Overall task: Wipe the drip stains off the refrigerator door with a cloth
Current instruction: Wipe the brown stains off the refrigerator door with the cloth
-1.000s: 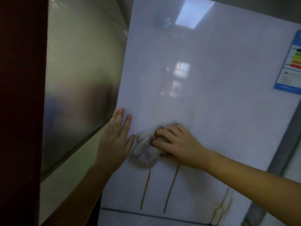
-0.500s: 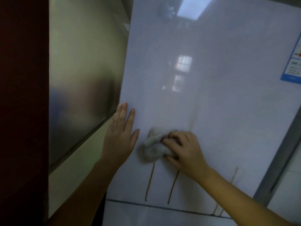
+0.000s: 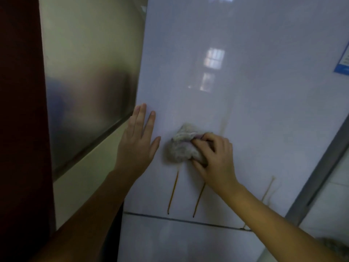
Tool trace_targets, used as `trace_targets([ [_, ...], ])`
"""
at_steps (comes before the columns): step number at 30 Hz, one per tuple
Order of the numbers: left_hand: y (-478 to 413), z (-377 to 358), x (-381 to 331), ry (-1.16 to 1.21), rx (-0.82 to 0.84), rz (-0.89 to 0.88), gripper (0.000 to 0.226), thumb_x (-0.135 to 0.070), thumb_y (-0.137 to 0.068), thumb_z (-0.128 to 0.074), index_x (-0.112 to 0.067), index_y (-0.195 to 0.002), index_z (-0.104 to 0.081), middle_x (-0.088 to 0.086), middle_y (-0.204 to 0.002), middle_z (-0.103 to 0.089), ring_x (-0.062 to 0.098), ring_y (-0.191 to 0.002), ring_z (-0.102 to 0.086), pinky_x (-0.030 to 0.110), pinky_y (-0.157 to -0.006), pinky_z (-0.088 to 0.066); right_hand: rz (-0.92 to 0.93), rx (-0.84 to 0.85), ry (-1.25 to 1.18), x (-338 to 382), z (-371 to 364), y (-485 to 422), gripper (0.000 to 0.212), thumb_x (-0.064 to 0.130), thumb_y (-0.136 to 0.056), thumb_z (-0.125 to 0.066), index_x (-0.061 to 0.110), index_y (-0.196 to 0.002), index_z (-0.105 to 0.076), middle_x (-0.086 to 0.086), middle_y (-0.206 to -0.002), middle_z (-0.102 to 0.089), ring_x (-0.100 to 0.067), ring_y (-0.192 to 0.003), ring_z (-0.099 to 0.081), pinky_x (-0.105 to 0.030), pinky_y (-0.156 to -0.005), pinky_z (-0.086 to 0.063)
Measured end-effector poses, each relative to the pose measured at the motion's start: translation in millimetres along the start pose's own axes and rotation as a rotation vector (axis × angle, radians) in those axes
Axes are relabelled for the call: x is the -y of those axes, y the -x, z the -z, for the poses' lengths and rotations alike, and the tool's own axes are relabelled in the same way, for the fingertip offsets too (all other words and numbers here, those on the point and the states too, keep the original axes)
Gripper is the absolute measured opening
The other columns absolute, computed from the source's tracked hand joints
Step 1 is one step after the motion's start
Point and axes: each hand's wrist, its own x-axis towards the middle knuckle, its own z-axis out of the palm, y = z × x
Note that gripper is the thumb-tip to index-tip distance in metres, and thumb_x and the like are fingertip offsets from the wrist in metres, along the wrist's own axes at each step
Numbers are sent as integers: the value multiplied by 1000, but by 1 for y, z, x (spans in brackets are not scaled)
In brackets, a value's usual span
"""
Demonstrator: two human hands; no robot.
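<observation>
The white glossy refrigerator door (image 3: 236, 82) fills the middle and right of the view. My right hand (image 3: 215, 157) presses a crumpled grey cloth (image 3: 181, 146) against the door. My left hand (image 3: 137, 142) lies flat on the door near its left edge, fingers spread, just left of the cloth. Two thin brown drip stains run down below the cloth, the left drip stain (image 3: 173, 191) and the middle drip stain (image 3: 199, 200), both ending at the door's lower seam. A fainter drip stain (image 3: 268, 188) shows further right, and a pale smear (image 3: 223, 123) sits above my right hand.
A lower refrigerator door (image 3: 179, 241) begins under the dark seam. The steel side panel (image 3: 90, 95) of the refrigerator is at the left, beside a dark red surface (image 3: 20, 110). A blue-edged label (image 3: 342, 63) sticks at the door's right edge. A grey frame (image 3: 317, 176) runs diagonally at right.
My right hand has rubbed the cloth slightly to the right on the door. The view has shifted downward, so the lower door shows more. My left hand stays flat on the door.
</observation>
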Motion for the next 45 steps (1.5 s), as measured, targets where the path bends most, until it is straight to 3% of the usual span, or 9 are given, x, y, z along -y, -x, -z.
trace_targets([
  [4, 1, 0, 0, 10, -5, 10, 65, -36, -104, -49, -1, -157, -32, 24, -166, -23, 39, -155, -22, 52, -120, -37, 285, 165, 16, -8, 0, 11, 34, 37, -93, -73, 17, -120, -71, -10, -120, -64, -31, -104, -57, -41, -84, -44],
  [10, 2, 0, 0, 1, -9, 7, 66, -37, -104, -48, -1, -157, -32, 25, -165, -24, 40, -154, -24, 53, -119, -38, -15, -55, 30, -14, 15, -33, 45, 31, -82, -80, 13, -122, -71, -14, -121, -62, -32, -107, -55, -39, -89, -38],
  [15, 2, 1, -1, 6, 0, 15, 67, -39, -104, -47, -2, -157, -30, 24, -166, -22, 40, -155, -23, 53, -119, -38, 225, 54, 60, -17, 20, -34, 39, 37, -90, -75, 16, -122, -71, -13, -119, -64, -33, -104, -57, -43, -86, -45],
  [21, 2, 0, -1, -14, -2, 12, 67, -39, -103, -45, -2, -158, -29, 24, -166, -22, 40, -154, -24, 51, -120, -35, -18, -107, 83, -30, 33, -49, 49, 29, -82, -80, 13, -126, -69, -13, -125, -59, -33, -109, -54, -43, -90, -42],
  [26, 2, 1, -1, -15, 3, 12, 68, -38, -103, -47, -1, -157, -30, 24, -166, -21, 40, -154, -23, 53, -119, -37, 260, 78, 110, -40, 33, -20, 41, 37, -88, -76, 16, -123, -71, -13, -121, -64, -32, -107, -55, -42, -87, -43],
  [31, 2, 1, -3, -3, 11, 28, 68, -39, -103, -46, -2, -158, -29, 24, -166, -21, 39, -155, -22, 51, -121, -33, -64, -165, 80, -67, 59, -71, 50, 30, -80, -84, 12, -124, -69, -13, -121, -59, -33, -107, -54, -43, -89, -45],
  [33, 3, 1, -3, -5, 16, 32, 68, -39, -103, -45, -3, -158, -29, 24, -166, -21, 39, -155, -22, 50, -121, -33, -108, -178, 58, -57, 52, -68, 52, 28, -80, -83, 12, -126, -67, -13, -122, -58, -34, -108, -53, -43, -91, -44],
  [38, 2, 2, -3, -5, 12, 23, 69, -39, -102, -48, -1, -157, -31, 24, -166, -22, 40, -154, -24, 51, -120, -35, 391, 137, 104, -53, 41, -28, 35, 33, -90, -74, 14, -119, -71, -14, -117, -66, -34, -100, -61, -44, -83, -49],
  [45, 2, 2, -5, 2, 21, 38, 69, -40, -102, -45, -1, -157, -31, 25, -166, -22, 41, -154, -23, 53, -120, -34, -42, -193, 91, -74, 75, -121, 51, 33, -81, -81, 14, -125, -68, -14, -121, -59, -36, -105, -55, -46, -88, -47],
])
